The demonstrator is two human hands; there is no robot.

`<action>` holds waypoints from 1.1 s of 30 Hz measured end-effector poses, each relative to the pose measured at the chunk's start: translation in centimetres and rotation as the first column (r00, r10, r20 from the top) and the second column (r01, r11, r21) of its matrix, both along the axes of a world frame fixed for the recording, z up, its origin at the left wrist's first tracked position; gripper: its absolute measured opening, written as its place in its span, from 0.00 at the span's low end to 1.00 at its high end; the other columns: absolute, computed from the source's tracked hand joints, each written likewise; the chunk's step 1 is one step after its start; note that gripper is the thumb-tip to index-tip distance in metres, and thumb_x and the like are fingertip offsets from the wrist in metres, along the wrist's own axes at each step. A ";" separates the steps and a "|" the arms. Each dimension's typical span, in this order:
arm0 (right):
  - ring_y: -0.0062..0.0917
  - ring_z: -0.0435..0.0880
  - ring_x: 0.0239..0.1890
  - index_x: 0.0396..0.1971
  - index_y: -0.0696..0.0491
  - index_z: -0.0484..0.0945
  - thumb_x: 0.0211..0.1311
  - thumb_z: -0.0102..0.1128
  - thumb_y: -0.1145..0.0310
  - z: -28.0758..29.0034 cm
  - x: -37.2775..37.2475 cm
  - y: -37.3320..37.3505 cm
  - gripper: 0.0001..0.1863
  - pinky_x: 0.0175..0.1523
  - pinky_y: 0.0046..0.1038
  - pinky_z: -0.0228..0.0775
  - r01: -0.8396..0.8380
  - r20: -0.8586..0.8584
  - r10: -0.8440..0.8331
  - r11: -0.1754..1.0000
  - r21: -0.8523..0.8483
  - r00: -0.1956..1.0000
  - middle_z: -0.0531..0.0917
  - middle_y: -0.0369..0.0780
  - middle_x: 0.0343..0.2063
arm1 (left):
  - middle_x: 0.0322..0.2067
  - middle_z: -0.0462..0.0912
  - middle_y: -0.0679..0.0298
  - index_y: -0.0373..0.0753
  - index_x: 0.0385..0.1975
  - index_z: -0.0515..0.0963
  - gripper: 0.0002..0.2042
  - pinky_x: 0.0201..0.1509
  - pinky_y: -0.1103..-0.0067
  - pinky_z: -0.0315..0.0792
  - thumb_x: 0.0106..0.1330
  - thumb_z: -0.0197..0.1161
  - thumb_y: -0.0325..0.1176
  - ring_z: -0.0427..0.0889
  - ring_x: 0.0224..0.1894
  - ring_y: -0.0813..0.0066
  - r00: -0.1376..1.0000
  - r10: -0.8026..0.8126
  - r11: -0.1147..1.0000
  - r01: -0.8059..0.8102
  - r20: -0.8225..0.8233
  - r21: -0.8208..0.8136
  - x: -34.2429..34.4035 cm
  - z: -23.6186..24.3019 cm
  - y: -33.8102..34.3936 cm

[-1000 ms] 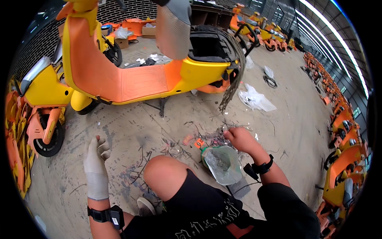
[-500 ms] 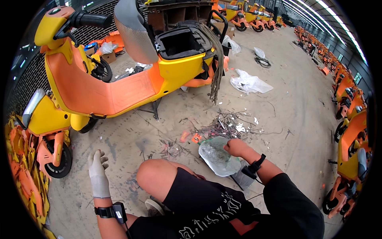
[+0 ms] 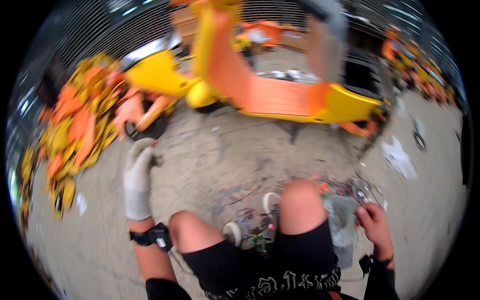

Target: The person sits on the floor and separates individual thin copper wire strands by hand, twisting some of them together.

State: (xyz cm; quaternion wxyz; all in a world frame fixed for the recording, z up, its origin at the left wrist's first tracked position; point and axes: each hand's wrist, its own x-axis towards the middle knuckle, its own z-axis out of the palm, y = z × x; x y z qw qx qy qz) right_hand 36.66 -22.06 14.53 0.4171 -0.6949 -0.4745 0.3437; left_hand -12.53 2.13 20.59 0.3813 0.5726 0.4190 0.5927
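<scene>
The bag [image 3: 343, 216] sits on the floor [image 3: 215, 155] just right of the person's right knee [image 3: 301, 202], mouth up. It's see-through plastic, so probably light, floppy and kinda slippery; I'd pinch the rim rather than grab the side, since thin film could tear. Right hand [image 3: 371, 221] is bare, right by the rim, forearm coming up from below, fingers bent inward. Too blurry to tell if that grip is closed on anything. Left hand [image 3: 140, 167] wears a pale glove, raised well away, fingers loosely curled, grip partly open with nothing visible in it. Scraps [image 3: 361, 189] lie past the bag, then a yellow-orange scooter [image 3: 280, 96].
</scene>
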 end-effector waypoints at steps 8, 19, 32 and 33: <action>0.17 0.68 0.13 0.27 0.56 0.68 0.73 0.47 0.60 -1.7 -6.2 5.8 0.17 0.17 0.19 0.59 -0.204 -0.121 0.257 0.920 0.334 0.959 0.69 0.35 0.15 | 0.24 0.81 0.64 0.41 0.37 0.78 0.08 0.26 0.77 0.71 0.65 0.54 0.34 0.78 0.22 0.75 0.805 0.524 0.494 -0.554 -0.279 -0.670 -22.9 -34.3 -12.4; 0.20 0.65 0.17 0.28 0.56 0.71 0.72 0.46 0.62 -2.9 -12.3 13.0 0.14 0.23 0.18 0.59 0.065 0.014 -0.074 0.947 0.315 0.997 0.70 0.36 0.18 | 0.35 0.84 0.48 0.41 0.39 0.81 0.14 0.47 0.63 0.75 0.61 0.53 0.40 0.83 0.40 0.50 0.731 0.191 0.256 -0.681 -0.655 -0.686 -11.9 -51.3 -23.9; 0.18 0.57 0.17 0.28 0.54 0.68 0.69 0.49 0.56 -3.2 -17.7 15.4 0.17 0.22 0.22 0.48 0.010 0.019 -0.025 0.822 0.569 1.000 0.61 0.32 0.18 | 0.35 0.82 0.45 0.36 0.37 0.77 0.14 0.46 0.59 0.74 0.63 0.54 0.41 0.80 0.40 0.45 0.774 0.142 0.476 -0.600 -0.617 -0.643 -7.6 -51.4 -12.5; 0.18 0.56 0.17 0.28 0.54 0.68 0.69 0.49 0.55 -3.2 -18.3 15.6 0.17 0.22 0.22 0.47 -0.021 0.052 -0.011 0.817 0.576 0.999 0.60 0.32 0.18 | 0.36 0.82 0.45 0.36 0.38 0.77 0.15 0.46 0.59 0.74 0.63 0.54 0.42 0.80 0.40 0.45 0.780 0.139 0.490 -0.590 -0.611 -0.641 -7.4 -51.2 -11.1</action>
